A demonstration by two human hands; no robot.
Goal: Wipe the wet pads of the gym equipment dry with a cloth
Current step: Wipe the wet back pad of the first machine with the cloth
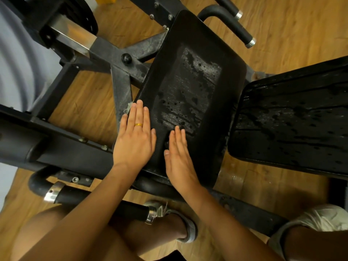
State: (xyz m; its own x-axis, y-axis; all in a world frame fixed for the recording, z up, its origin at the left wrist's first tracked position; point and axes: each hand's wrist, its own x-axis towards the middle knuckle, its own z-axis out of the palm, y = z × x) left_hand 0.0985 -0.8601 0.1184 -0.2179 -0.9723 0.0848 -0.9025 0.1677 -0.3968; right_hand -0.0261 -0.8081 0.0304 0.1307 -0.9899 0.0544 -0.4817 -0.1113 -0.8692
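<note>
A black seat pad [197, 59] fills the middle of the view, with water drops and a wet film shining on its centre. My left hand [134, 140] lies flat on its near left part, fingers together, a gold ring on one finger. My right hand [178, 159] lies flat beside it on the near middle, fingertips at the edge of the wet patch. Neither hand holds anything. A second black pad [293, 117] stands to the right, streaked and dotted with water. No cloth is in view.
The black steel frame [120, 59] of the machine runs left and behind the pads, with a round knob [126, 58]. Black handles with chrome ends [246, 37] stick out at top right, another handle [98, 201] near my legs. My shoes [323, 217] stand on the wooden floor [293, 29].
</note>
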